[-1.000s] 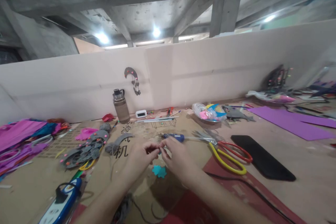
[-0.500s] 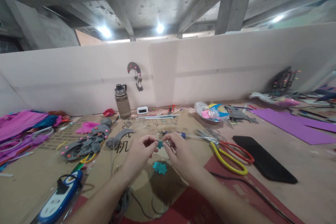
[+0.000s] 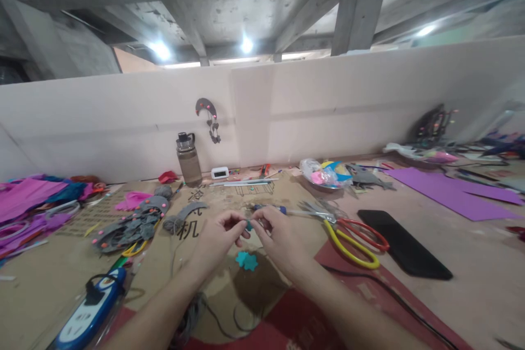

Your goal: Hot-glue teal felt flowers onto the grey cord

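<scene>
My left hand and my right hand meet above the cardboard-covered table, fingers pinched together on a small teal piece held between them. Just below my hands, a teal flower-shaped cutout lies flat on the cardboard. A blue-handled tool lies just beyond my right hand.
Red and yellow scissors and a black flat pad lie to the right. Grey felt pieces, a water bottle and pink material sit left. A blue power strip lies near left. A purple sheet lies far right.
The hands have risen slightly off the table, still pinched together on the small teal piece. The view has shifted a little; nothing else has moved.
</scene>
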Motion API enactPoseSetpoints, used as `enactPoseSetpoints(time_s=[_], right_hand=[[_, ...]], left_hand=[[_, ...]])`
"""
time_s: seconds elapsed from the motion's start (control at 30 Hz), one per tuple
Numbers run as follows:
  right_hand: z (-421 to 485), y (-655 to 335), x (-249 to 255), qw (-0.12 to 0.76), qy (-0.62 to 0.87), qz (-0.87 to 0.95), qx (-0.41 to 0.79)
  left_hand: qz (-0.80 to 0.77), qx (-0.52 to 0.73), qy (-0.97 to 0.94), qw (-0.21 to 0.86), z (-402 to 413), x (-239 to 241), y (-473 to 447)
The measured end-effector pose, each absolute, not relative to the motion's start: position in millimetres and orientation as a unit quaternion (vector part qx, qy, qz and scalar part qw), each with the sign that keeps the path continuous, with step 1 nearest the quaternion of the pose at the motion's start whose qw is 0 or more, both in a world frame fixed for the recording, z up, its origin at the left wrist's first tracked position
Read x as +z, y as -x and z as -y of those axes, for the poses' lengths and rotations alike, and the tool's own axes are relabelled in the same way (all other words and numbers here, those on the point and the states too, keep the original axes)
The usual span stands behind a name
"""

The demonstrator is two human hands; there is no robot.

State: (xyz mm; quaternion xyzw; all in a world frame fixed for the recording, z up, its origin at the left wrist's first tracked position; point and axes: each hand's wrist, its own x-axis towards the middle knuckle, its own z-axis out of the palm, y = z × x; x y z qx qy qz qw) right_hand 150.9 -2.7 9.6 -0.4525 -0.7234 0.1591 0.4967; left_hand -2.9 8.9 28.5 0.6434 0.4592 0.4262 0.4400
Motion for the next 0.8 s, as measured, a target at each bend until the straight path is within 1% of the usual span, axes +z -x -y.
enactPoseSetpoints(time_s=[0.2,0.33,0.6,0.73,0.8], right_hand=[[1.0,-151.8,7.7,0.505,0.458,0.715,0.151],[0.6,-152.3,8.8,0.517,0.459,0.707,0.15],[3.0,-151.3,8.8,0.521,0.446,0.716,0.132],[6.2,-149.2,8.1,0.535,0.448,0.707,0.112],[8.6,-148.4,8.9,0.529,0.436,0.72,0.114]], left_hand=[[-0.4,0.439,-0.616,0.517,-6.7,31.3,1.8],[-0.405,0.439,-0.598,0.535,-5.7,34.9,1.3],[-0.429,0.443,-0.598,0.511,-10.6,28.7,3.3],[-0.446,0.468,-0.613,0.454,-8.5,29.7,4.6],[-0.452,0.479,-0.625,0.419,-7.1,31.1,5.3]])
